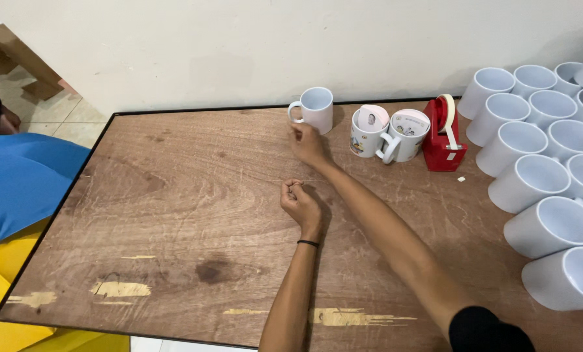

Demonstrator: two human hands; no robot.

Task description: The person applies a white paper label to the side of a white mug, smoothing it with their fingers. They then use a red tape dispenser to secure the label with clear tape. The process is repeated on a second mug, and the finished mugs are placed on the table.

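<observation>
Resting on the wooden surface (174, 215), the left hand (301, 205) is curled loosely shut, nothing visible in its grip. Just past it, right hand (308, 145) pinches fingertips together, seemingly empty, beside the plain white mug (317, 109). Further right: two wrapped mugs (389, 133), red tape dispenser (443, 140).

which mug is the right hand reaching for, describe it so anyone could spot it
Start at the brown wooden table and follow its far edge along the cream wall. Near the middle stands a plain white ceramic mug, upright and empty, just beyond the right hand. Unlike the two printed mugs beside the red tape dispenser, it stands alone and bears no picture.
</observation>
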